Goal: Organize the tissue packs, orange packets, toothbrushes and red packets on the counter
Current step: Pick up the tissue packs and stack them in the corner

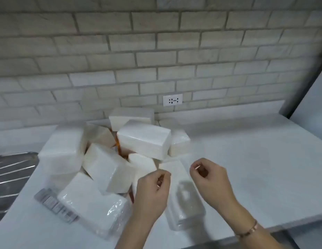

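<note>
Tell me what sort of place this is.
Probably a kitchen or utility room: a white counter runs along a brick wall, a ribbed steel sink drainer sits at its left end, and a socket is set above it.

White tissue packs [144,139] heaped on counter [246,159]

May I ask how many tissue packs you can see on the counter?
9 at least: eight tissue packs jumbled in the pile by the brick wall, and one single pack lying flat in front, right of the pile. Others may be hidden underneath.
</note>
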